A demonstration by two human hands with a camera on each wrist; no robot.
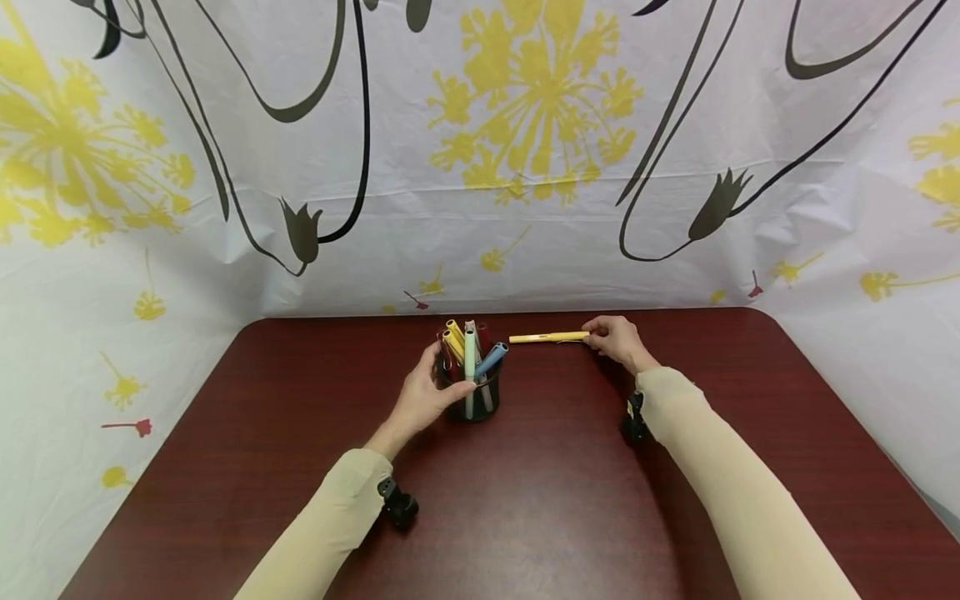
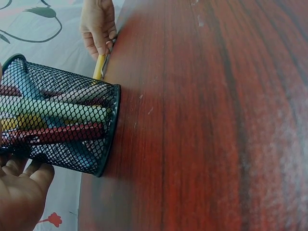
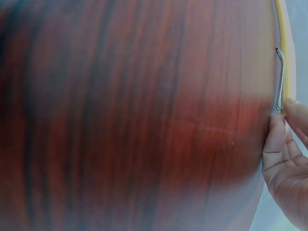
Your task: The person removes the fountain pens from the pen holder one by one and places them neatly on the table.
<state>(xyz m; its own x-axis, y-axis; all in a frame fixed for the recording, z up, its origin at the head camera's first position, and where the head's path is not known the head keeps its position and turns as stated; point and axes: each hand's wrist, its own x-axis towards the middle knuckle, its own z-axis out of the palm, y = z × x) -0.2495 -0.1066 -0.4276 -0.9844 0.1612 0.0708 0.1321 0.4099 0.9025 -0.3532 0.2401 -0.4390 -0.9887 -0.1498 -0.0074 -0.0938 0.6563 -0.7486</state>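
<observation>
A black mesh pen holder (image 1: 489,402) stands near the table's far edge, filled with several pens: yellow ones, a pale green pen (image 1: 470,350), a blue pen (image 1: 492,359) and dark red ones. My left hand (image 1: 422,398) grips its left side, thumb across the front and fingers round the back. In the left wrist view, the mesh holder (image 2: 57,115) shows the pens through its wall. To its right, my right hand (image 1: 617,340) pinches a yellow pen (image 1: 547,337) at its clip end. The pen lies level, its other end towards the holder. The metal clip (image 3: 280,79) shows in the right wrist view.
The dark red wooden table (image 1: 540,500) spreads out in front, with rounded far corners. Behind it hangs a white sheet (image 1: 420,208) printed with yellow flowers and grey stems. A small black camera (image 1: 397,502) is strapped at my left wrist, another camera (image 1: 634,417) at my right.
</observation>
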